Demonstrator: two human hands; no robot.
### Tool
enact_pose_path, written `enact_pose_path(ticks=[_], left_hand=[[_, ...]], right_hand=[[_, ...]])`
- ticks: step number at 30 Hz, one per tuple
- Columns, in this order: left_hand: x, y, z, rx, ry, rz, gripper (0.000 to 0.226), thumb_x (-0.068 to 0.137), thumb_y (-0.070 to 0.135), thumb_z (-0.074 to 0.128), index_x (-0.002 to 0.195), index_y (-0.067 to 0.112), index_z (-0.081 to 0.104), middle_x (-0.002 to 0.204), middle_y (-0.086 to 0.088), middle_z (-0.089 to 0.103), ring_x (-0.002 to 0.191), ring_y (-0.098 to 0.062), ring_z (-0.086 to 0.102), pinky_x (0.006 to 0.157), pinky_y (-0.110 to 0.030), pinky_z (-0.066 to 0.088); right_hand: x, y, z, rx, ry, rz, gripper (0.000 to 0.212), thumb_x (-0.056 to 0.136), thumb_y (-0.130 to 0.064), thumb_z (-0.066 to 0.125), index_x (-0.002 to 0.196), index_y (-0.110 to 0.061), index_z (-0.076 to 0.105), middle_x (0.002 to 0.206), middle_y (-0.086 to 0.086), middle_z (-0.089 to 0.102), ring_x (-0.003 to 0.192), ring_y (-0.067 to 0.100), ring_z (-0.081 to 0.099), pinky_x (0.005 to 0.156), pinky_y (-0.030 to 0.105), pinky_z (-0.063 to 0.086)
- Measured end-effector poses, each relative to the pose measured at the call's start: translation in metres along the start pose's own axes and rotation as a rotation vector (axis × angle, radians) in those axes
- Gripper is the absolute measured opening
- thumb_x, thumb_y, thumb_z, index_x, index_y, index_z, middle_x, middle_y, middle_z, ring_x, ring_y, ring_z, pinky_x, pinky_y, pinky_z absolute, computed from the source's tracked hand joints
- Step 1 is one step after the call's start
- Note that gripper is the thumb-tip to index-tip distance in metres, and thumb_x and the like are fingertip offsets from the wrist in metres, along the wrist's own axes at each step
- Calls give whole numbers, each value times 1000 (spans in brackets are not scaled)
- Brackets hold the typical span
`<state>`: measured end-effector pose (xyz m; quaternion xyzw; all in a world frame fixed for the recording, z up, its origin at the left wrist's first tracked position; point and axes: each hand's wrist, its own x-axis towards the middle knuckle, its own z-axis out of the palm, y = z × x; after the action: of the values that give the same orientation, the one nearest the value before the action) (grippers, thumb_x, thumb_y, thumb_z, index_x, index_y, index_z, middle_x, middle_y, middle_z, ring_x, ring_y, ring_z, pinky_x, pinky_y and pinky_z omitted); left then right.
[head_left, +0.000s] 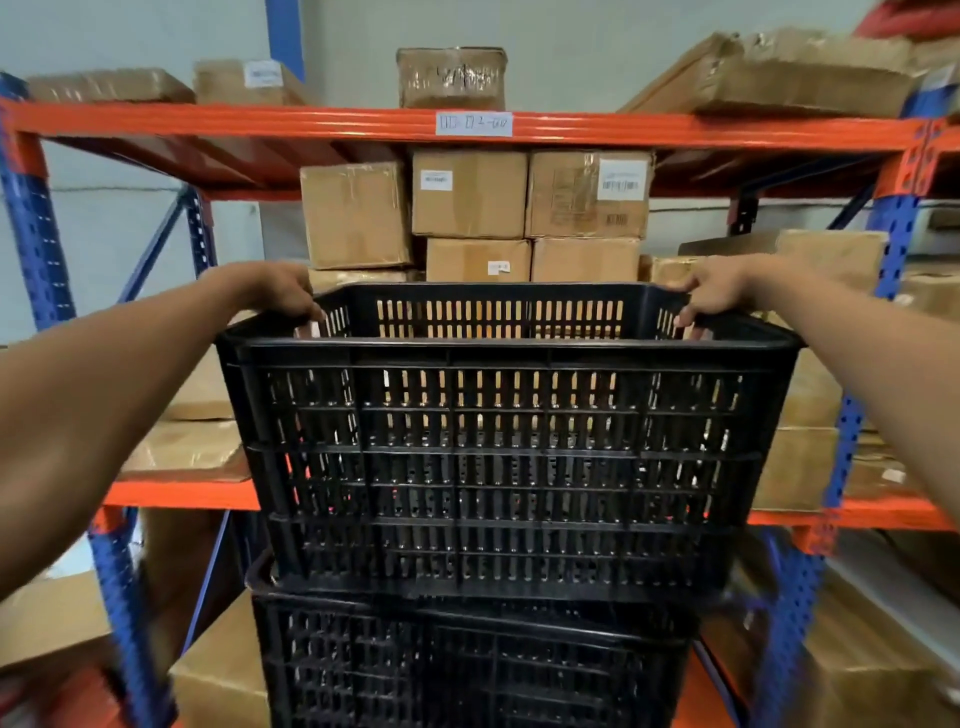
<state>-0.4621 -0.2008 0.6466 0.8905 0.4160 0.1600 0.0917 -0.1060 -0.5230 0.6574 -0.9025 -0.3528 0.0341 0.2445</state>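
A lower crate (467, 670) carries the upper crate (493, 457), which sits nested in its rim. Behind them stands a rack with orange beams (311, 122) and blue posts (894, 234). Cardboard boxes (467, 195) lie stacked on the middle shelf (182, 496), and a taped box (451, 78) rests on the top one.
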Motion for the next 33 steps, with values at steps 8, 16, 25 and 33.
enact_pose_path(ticks=[8,16,25,33], left_hand=[[32,-4,19,41,-79,1,25,92,16,61,98,-7,66,96,-19,65,85,-31,59,91,-43,48],[28,-16,24,89,-90,56,34,92,22,62,100,-10,70,100,-23,70,81,-28,59,85,-39,49],[31,-25,25,100,-88,82,40,89,24,65,112,-9,65,114,-22,66,108,-38,59,102,-45,45],[45,-29,27,90,-63,79,34,90,23,64,108,-5,67,112,-20,65,107,-37,59,101,-45,45]], right_hand=[[27,10,26,-8,-57,35,17,90,4,59,104,-6,58,64,15,68,39,16,65,37,24,49],[10,8,32,-175,-24,-5,38,84,-12,72,120,-4,64,84,4,61,72,20,57,54,27,42],[2,-1,38,-250,28,7,46,83,-15,73,126,-3,63,121,17,61,104,36,59,89,43,51],[8,2,50,-297,86,14,50,82,-20,74,128,-3,61,126,19,58,113,38,55,100,44,46]])
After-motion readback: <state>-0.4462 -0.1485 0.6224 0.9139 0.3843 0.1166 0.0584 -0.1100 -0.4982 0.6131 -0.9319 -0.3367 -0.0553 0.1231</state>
